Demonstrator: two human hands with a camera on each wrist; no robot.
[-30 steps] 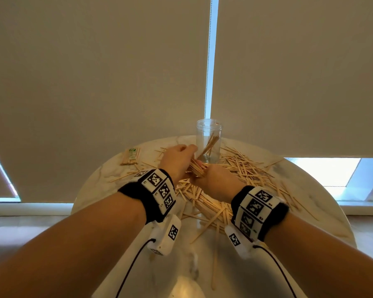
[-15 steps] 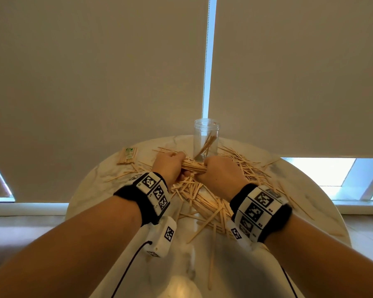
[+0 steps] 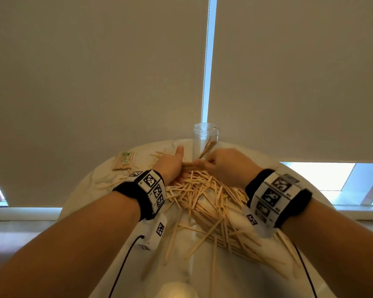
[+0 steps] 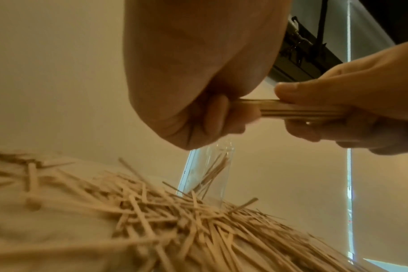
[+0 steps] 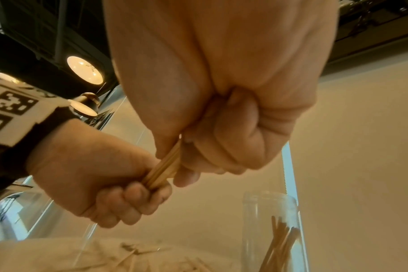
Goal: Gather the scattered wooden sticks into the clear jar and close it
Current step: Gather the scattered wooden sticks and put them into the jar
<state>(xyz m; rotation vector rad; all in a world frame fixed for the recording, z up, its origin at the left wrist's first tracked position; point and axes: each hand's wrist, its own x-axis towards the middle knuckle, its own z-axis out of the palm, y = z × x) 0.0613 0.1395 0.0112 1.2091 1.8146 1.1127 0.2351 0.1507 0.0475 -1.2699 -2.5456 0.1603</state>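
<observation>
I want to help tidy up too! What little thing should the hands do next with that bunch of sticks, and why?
Probably tip the bundle of sticks upright and lift it over the clear jar. Both the left hand and right hand grip it sideways, just in front of the open jar, which holds only a few sticks.

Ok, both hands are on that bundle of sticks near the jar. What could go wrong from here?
The bundle is held only at its ends by the left hand and right hand, so sticks could slip out into the pile. The clear jar stands open and close behind the hands, with loose sticks around its base, so a knock might tip it. Its mouth looks narrow, so a splayed bundle could catch on the rim.
</observation>
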